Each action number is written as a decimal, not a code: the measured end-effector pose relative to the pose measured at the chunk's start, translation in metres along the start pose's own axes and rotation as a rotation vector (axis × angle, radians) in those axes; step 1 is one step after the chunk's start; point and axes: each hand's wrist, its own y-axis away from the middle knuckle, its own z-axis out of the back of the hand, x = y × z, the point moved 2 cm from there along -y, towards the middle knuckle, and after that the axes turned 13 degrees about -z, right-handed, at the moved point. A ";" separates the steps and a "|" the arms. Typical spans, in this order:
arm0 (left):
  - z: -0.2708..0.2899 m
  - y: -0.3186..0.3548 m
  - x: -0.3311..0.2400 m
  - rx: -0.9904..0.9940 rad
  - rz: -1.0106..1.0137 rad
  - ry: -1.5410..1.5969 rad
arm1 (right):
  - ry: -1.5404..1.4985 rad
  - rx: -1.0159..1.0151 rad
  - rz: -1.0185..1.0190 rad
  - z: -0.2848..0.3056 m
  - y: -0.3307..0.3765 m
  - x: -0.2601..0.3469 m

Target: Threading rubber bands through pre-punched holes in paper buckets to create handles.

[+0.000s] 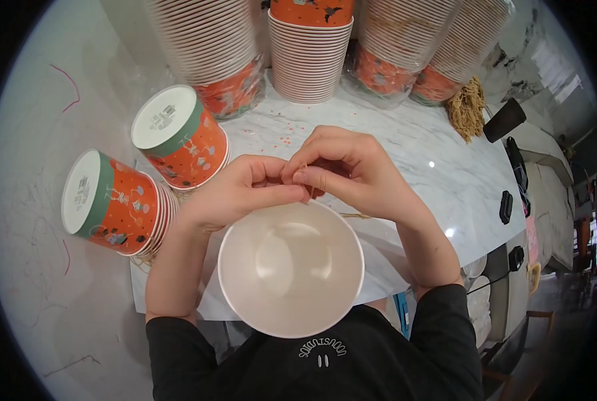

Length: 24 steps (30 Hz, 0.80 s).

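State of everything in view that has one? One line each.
White tub, open, mouth facing the camera.
Left hand, fingers pinched together near the tub's far rim.
Right hand, fingers pinched, meeting the left; anything held is too small to tell.
Nearer left-side stack, nested, upside down.
Farther left-side stack, nested, upside down.
Middle back stack, nested, upside down.
Wrapped back stacks, nested, upright, in clear plastic.
Cord bundle, bunched.
Orange bits, scattered.

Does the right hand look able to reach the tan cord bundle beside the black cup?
Likely yes: nothing seems to stand between the right hand and the tan cord bundle, though that hand is occupied beside the left hand.
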 end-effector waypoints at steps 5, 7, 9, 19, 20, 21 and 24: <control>0.012 0.001 0.005 0.031 -0.018 0.177 | -0.136 -0.041 -0.060 0.006 -0.002 -0.004; 0.013 0.001 0.004 -0.030 -0.014 0.213 | -0.132 -0.053 -0.088 0.013 0.000 0.001; 0.014 0.001 0.002 -0.160 -0.037 0.102 | 0.121 -0.113 -0.073 0.023 0.002 0.008; 0.007 0.002 -0.003 -0.253 -0.090 0.032 | 0.608 -0.266 0.299 0.020 0.007 0.014; 0.006 0.001 -0.003 -0.230 -0.098 0.038 | 0.587 -0.308 0.341 0.017 0.004 0.011; 0.006 0.001 -0.003 -0.208 -0.106 0.044 | 0.566 -0.350 0.383 0.013 0.003 0.007; 0.006 0.002 -0.003 -0.180 -0.117 0.013 | 0.473 -0.309 0.349 0.009 -0.006 -0.002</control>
